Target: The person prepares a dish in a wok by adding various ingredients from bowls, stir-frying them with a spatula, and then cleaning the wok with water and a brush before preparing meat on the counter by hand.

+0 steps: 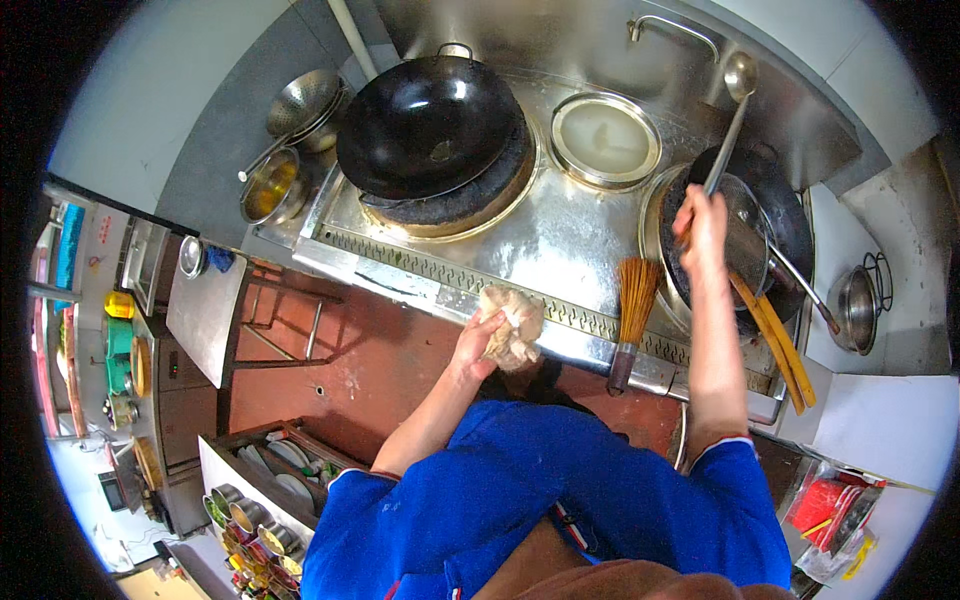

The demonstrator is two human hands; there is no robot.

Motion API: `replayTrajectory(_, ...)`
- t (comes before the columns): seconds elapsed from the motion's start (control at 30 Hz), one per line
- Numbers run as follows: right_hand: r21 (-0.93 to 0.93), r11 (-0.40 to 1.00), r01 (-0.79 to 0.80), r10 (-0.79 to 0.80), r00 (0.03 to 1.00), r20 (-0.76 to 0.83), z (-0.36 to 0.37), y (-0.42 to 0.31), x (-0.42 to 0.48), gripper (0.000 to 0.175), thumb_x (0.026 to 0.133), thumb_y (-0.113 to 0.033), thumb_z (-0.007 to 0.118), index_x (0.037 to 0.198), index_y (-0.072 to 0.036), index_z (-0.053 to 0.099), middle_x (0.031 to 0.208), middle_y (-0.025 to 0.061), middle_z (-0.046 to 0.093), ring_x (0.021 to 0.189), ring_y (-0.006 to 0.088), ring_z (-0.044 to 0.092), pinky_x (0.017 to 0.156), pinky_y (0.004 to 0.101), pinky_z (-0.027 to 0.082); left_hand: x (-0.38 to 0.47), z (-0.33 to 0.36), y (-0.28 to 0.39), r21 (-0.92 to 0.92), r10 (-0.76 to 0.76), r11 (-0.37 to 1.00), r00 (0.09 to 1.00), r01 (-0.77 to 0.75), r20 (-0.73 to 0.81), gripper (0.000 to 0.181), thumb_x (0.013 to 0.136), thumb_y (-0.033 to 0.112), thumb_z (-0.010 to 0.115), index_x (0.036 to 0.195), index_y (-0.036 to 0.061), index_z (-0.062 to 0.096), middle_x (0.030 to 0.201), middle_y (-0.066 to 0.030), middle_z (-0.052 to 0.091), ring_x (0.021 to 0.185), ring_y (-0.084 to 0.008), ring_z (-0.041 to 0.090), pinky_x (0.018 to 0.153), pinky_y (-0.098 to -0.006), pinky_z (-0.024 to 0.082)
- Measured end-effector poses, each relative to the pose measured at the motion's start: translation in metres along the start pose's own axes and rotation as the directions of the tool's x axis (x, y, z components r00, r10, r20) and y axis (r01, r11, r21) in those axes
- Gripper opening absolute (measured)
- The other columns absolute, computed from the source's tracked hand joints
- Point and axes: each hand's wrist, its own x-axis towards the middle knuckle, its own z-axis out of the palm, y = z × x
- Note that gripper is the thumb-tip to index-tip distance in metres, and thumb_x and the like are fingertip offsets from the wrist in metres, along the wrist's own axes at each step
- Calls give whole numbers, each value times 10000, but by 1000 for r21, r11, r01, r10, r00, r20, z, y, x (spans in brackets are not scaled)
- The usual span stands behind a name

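In my left hand (478,341) is a crumpled beige cloth (513,328), held just off the front edge of the steel wok range (570,232). My right hand (701,221) grips the long handle of a steel ladle (741,73), whose bowl is raised toward the back wall. Below that hand, a wire-mesh strainer (742,225) lies over a dark wok (796,206) on the right burner. A large black wok (427,127) rests tilted on the left burner ring. Between the burners, a round steel-rimmed basin (606,141) holds cloudy liquid.
A bamboo brush (637,300) lies across the range's front edge. Wooden tongs or sticks (776,345) project from the right wok. A faucet (675,28) is on the back wall. At left are a colander (304,101) and a bowl of yellowish liquid (274,187).
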Motion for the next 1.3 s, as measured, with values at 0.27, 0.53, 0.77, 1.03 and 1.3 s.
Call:
replayTrajectory(0.27, -148, 969, -198, 213, 973, 88, 59, -19, -74, 188, 919, -87, 601, 1031, -92, 450, 593, -18, 469, 419, 88, 457, 358, 240, 367, 95, -11, 23, -8, -183, 983, 980, 185, 82, 331, 981, 74, 569, 1306, 118, 527, 1216, -125, 642, 1066, -326, 660, 859, -534, 586)
replayTrajectory(0.53, -252, 918, -305, 308, 951, -29, 71, 26, -145, 163, 879, 16, 505, 1010, -62, 449, 641, 32, 490, 416, 105, 445, 358, 264, 389, 212, 1, 54, 122, -408, 910, 909, 397, 88, 329, 962, 74, 585, 1284, 127, 550, 1198, -118, 642, 1084, -317, 651, 929, -523, 556)
replayTrajectory(0.77, -243, 831, -500, 506, 862, -45, 61, 62, -156, 167, 886, -40, 581, 1020, -54, 483, 620, 16, 493, 436, 104, 467, 369, 265, 399, 266, 10, 49, 163, -426, 902, 881, 399, 204, 470, 1022, 389, 536, 1382, 90, 496, 1340, -115, 581, 1190, -293, 593, 1012, -494, 504)
replayTrajectory(1.03, -168, 847, -504, 507, 861, -24, 68, 103, -32, 177, 954, -137, 600, 1079, -47, 515, 730, 23, 547, 547, 93, 503, 421, 250, 399, 261, 9, 43, 422, 8, 906, 997, 26, -80, 550, 993, 291, 618, 1449, 92, 384, 1318, -127, 556, 1165, -255, 572, 941, -444, 526)
replayTrajectory(1.3, 525, 527, -668, 546, 740, 393, 51, 111, -53, 337, 998, -157, 553, 1311, -41, 506, 787, -2, 484, 554, 50, 414, 356, 171, 311, 285, 0, 15, 499, 92, 866, 992, -37, -87, 610, 889, 12, 618, 1448, 104, 393, 1244, -102, 582, 1051, -233, 600, 850, -366, 554)
